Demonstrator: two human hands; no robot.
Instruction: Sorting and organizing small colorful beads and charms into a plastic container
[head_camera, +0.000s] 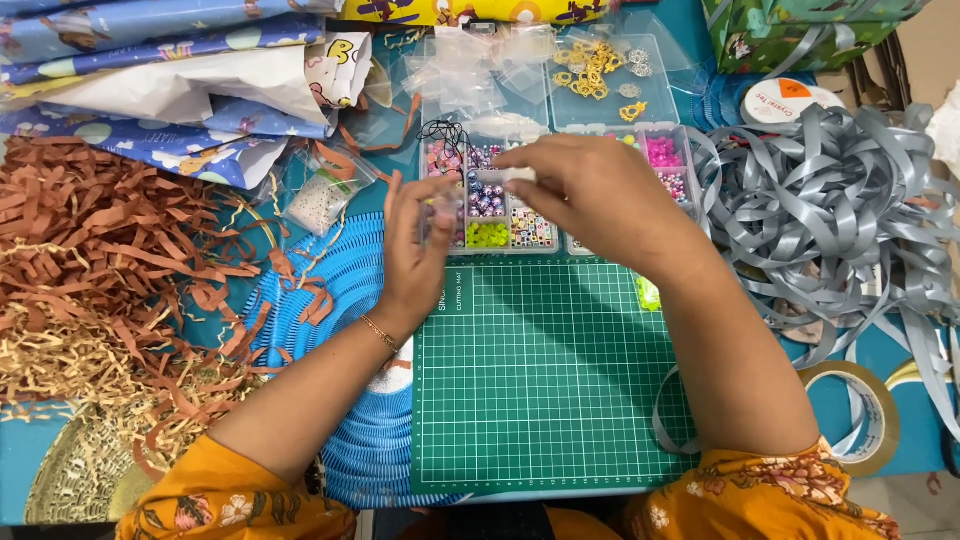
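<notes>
The bench (30, 460) is covered in teal and crowded with craft supplies. On the far left lie folded sheets of blue patterned wrapping paper (150, 90), and nearer, along the left side, spreads a heap of brown shredded paper (110, 260). On the right a tangled pile of grey ribbon (830, 210) runs from far to near. In the near middle lies a green cutting mat (545, 390) with a white grid, and a blue ridged paper disc (350, 290) shows from under its left edge. At the near right sits a roll of clear tape (872, 420), partly under ribbon.

Just beyond the mat's far edge stands a clear compartmented bead box (490, 215), holding pink, green, purple and lettered beads. A coil of thin black cord (447, 133) rests at its far left corner.

Both hands hover over this box. The left hand (420, 240) is narrowed, fingers pinched on something small and pale that cannot be made out. The right hand (590, 190) curls in towards it, fingertips pinched on a small white piece (517, 174). A small bag of white beads (322, 200) lies left of the box.
</notes>
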